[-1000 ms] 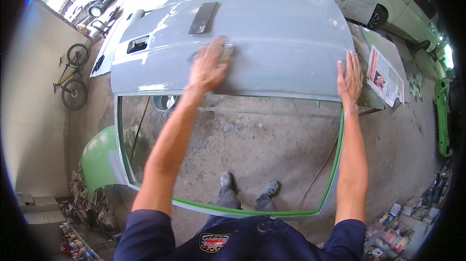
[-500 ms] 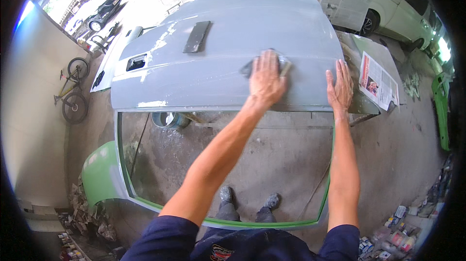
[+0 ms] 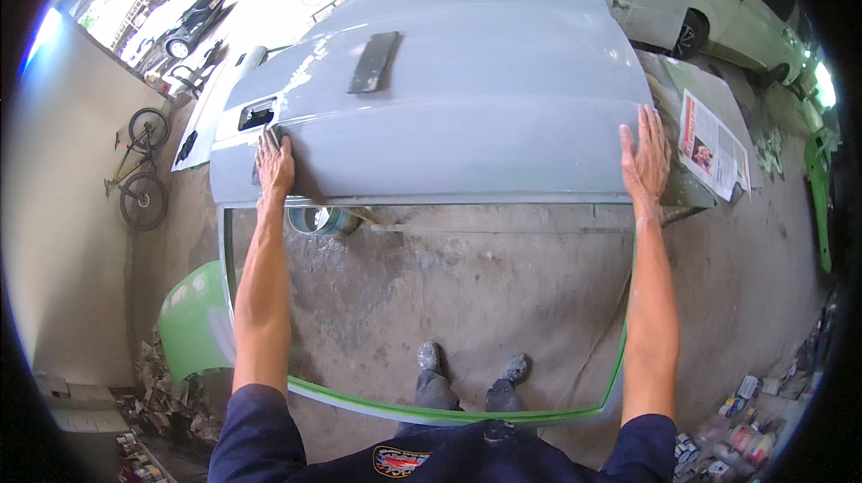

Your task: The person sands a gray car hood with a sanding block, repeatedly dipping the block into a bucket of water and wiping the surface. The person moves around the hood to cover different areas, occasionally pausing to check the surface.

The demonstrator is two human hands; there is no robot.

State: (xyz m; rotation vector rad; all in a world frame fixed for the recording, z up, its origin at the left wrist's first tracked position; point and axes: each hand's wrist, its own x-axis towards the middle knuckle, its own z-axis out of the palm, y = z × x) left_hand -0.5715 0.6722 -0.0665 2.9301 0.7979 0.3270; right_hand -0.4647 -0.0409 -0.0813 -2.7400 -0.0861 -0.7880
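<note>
A grey-primed car door panel (image 3: pixel 485 79) lies flat before me, its window frame (image 3: pixel 422 413) nearest my body. My left hand (image 3: pixel 274 169) presses flat at the panel's left side, just below the rectangular handle opening (image 3: pixel 258 114). Under its fingers is a dark piece of sandpaper (image 3: pixel 276 133), mostly covered by the hand. My right hand (image 3: pixel 646 155) rests on the panel's right edge, fingers stretched out, holding nothing. A dark rectangular sanding block (image 3: pixel 373 62) lies on the panel beyond my left hand.
A newspaper (image 3: pixel 714 146) lies on another panel at right. Through the window frame a bucket (image 3: pixel 321 221) shows on the floor. A green curved panel (image 3: pixel 197 321) is at lower left, a bicycle (image 3: pixel 144 169) by the left wall, and a white van (image 3: pixel 745 12) at far right.
My left hand has swept with the sandpaper from right of the panel's middle to its left side. My right hand stays at the right edge. The view has shifted slightly.
</note>
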